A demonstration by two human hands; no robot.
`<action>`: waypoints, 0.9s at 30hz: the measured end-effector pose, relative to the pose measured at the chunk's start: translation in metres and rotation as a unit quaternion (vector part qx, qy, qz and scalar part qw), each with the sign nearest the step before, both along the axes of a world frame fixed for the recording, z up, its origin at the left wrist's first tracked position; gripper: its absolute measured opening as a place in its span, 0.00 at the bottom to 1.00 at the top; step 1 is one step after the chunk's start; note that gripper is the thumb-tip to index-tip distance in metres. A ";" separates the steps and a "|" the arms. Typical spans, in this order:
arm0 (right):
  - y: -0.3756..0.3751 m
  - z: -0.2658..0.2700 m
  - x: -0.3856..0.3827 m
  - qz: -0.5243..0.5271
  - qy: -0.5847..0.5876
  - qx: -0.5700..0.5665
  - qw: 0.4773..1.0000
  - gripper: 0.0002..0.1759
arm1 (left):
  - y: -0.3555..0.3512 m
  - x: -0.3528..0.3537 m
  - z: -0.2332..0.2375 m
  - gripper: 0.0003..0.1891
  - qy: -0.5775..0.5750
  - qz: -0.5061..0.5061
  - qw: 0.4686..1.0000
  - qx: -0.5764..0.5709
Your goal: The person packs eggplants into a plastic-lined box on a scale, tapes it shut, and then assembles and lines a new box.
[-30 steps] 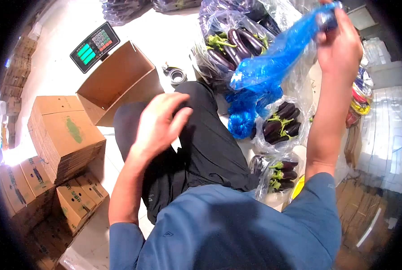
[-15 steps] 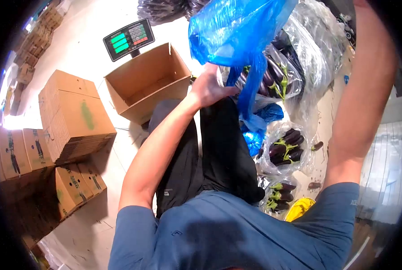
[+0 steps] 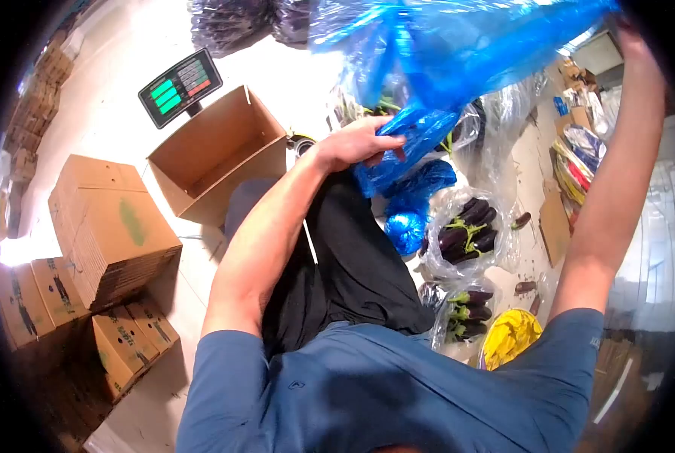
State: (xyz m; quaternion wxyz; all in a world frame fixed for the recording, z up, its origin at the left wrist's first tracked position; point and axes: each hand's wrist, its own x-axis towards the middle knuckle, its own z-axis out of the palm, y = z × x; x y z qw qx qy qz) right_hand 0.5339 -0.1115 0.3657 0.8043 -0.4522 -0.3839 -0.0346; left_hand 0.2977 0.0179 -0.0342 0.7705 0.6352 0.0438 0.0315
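1. Stretching across the top of the view, a large translucent blue plastic bag [image 3: 458, 45] is held up above the lap. Its long axis runs from about 7 o'clock to about 2 o'clock.
2. The bag's lower, gathered end is gripped by the left hand [image 3: 356, 143] near the middle of the picture, with the fingers curled tight over a fold of the film.
3. The right hand [image 3: 629, 41] is raised to 1 o'clock at the dark rim of the view, where the bag's upper end meets it. Whether its fingers are clamped on the film cannot be told.
4. The bulk of the bag lies toward 1 o'clock from the left hand and toward 9 o'clock from the right hand. The left hand is kept nearer the body, while the right arm is stretched far out.
5. Toward 5 o'clock from the left hand, a crumpled bundle of blue film [image 3: 407, 226] is seen on the floor. Just beside it are 2 clear plastic bags of dark purple eggplants [image 3: 466, 230].
6. Toward 9 o'clock from the left hand, an open brown cardboard box [image 3: 217, 151] is set, with a black digital scale display [image 3: 180, 87] behind it at 10 o'clock. A stack of flattened cardboard cartons [image 3: 111, 226] is piled at 8 o'clock.
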 end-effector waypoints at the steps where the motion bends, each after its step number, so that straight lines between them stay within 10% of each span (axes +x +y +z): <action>1: -0.011 0.003 0.034 -0.010 0.011 0.007 1.000 0.21 | -0.005 -0.008 0.015 0.22 0.007 -0.047 0.998 -0.030; 7: -0.155 -0.055 0.330 0.078 0.263 0.009 0.962 0.17 | -0.024 0.004 0.014 0.39 0.072 -0.127 0.955 -0.258; 13: -0.236 -0.156 0.265 -0.013 0.354 0.001 0.935 0.21 | -0.035 0.022 0.012 0.23 0.076 0.058 0.943 -0.320; 21: -0.285 -0.179 0.253 0.026 0.358 0.030 0.933 0.18 | -0.033 0.057 0.016 0.12 0.038 0.184 0.981 0.049; 24: -0.303 -0.173 0.271 0.108 0.329 0.029 0.938 0.20 | -0.028 0.058 0.036 0.15 0.076 0.097 0.977 0.175; 27: -0.294 -0.160 0.263 -0.041 0.324 0.020 0.945 0.19 | -0.020 0.060 0.034 0.16 0.093 0.021 0.972 0.212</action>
